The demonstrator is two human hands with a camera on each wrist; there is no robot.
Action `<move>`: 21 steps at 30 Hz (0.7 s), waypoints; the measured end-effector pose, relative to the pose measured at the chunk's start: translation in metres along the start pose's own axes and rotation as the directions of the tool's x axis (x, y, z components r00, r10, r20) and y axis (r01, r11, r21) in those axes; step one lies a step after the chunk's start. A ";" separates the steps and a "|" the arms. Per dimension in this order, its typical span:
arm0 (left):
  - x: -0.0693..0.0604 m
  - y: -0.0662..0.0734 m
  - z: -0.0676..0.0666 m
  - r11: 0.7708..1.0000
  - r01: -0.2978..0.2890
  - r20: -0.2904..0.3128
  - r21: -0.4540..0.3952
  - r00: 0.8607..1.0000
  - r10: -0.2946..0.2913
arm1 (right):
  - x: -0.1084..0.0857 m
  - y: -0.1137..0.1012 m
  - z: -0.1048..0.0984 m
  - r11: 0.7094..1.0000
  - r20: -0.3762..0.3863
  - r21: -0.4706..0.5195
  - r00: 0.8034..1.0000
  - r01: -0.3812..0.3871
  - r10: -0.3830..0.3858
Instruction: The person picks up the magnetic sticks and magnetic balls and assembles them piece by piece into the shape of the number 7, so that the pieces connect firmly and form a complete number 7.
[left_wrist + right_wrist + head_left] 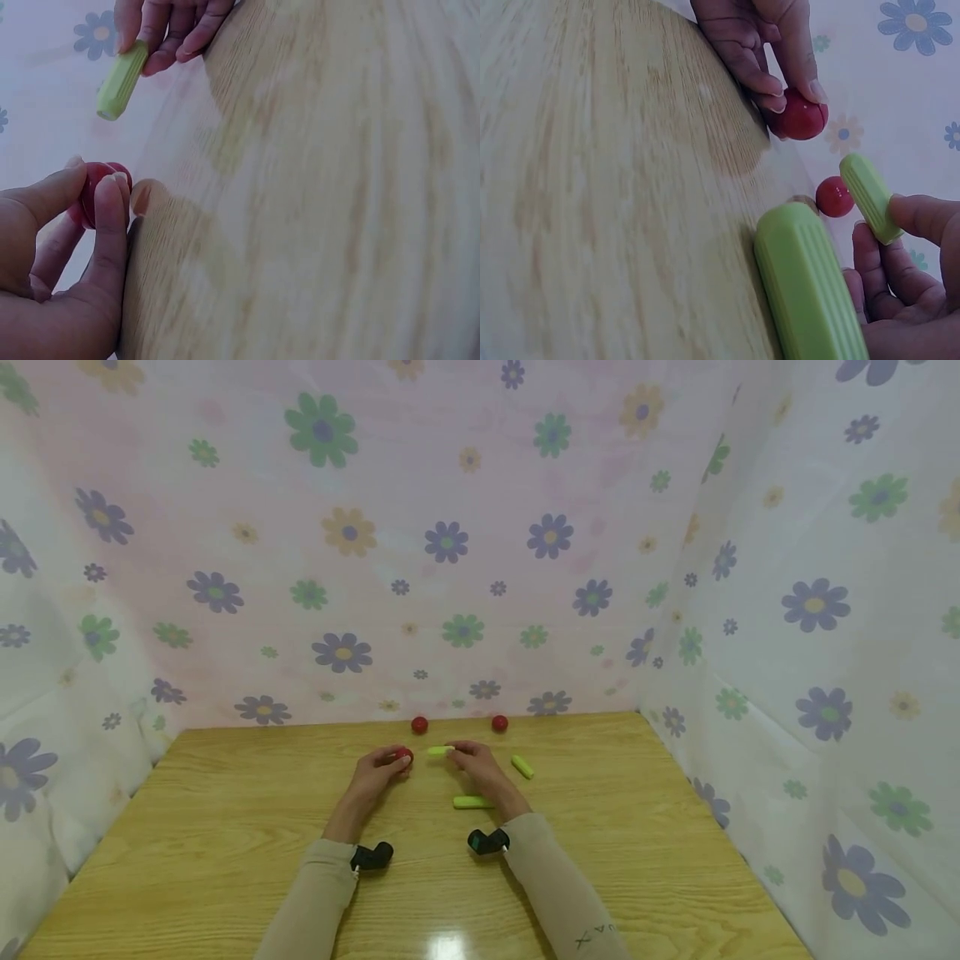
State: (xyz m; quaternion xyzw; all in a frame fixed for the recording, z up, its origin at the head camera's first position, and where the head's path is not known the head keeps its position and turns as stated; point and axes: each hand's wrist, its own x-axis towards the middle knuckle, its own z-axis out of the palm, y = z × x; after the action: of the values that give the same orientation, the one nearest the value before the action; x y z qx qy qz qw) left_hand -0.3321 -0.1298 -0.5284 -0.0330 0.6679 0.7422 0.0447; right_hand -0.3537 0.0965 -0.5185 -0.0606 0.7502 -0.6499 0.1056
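The left hand (378, 774) is pinching a smooth, glossy red ball (802, 118), visibly grooved, between its fingers over the wood-grained worktop (225, 827). The right hand (476, 764) is pinching a ribbed, blunt-ended light-green stick (122, 82) nearby. A second ball (419, 725) and third ball (499, 723) are resting near the far edge; a second stick (522, 767) and third stick (468, 802) are lying near the right arm.

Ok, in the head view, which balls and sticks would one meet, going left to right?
Held red ball, rear left red ball, held green stick, nearest green stick, rear right red ball, rightmost green stick.
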 end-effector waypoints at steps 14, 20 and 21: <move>0.004 0.000 0.004 1.000 0.023 -0.044 0.009 0.999 -0.022 | -0.001 0.000 0.004 0.999 0.003 -0.025 1.000 0.020 -0.020; 0.003 0.002 0.008 0.997 0.009 -0.060 0.078 0.998 -0.004 | -0.001 0.001 0.004 0.993 -0.008 -0.100 0.998 0.063 -0.064; 0.002 0.002 0.009 0.997 0.007 -0.060 0.082 0.998 -0.002 | -0.001 0.001 0.004 0.991 -0.009 -0.115 0.997 0.071 -0.072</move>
State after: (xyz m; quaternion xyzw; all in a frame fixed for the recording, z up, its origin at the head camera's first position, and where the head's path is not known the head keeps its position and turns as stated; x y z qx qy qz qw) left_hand -0.3344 -0.1208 -0.5258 -0.0550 0.6988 0.7126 0.0276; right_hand -0.3520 0.0933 -0.5195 -0.0893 0.7843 -0.6095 0.0736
